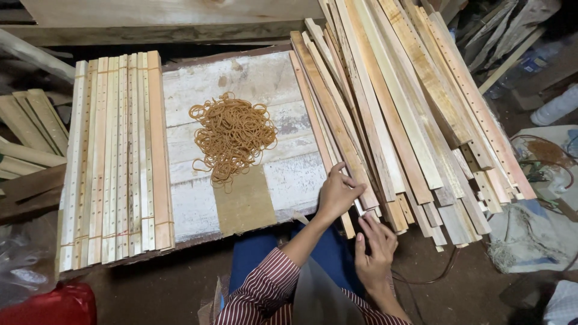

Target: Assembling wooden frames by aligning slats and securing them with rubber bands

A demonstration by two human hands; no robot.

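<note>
**Two hands at the near ends of a pile of wooden strips**

The left hand (338, 194) lies on the near ends of the loose wooden strips (397, 114), a bit right of the middle of the frame. Its fingers are spread flat and press down on top of a strip. They are not curled around it.

The right hand (374, 250) is just below, at the lower middle of the frame. Its fingers (368, 224) are bent and touch the end of one strip. I cannot tell if they really pinch it or only feel along it.

The strips fan out from the hands to the upper right of the frame. Many have small holes in a row. They lie crooked, one over the other.

On the left of the frame is a tidy bundle of strips (114, 162), side by side, with thin bands around it. Between the two lots, on the white worn tabletop (289, 174), lies a heap of brown rubber bands (232, 135).

What could go wrong? The loose pile looks shaky. If one strip is pulled from under the others, the ones on top could slide off the near edge. The rough ends could also give a splinter.
</note>
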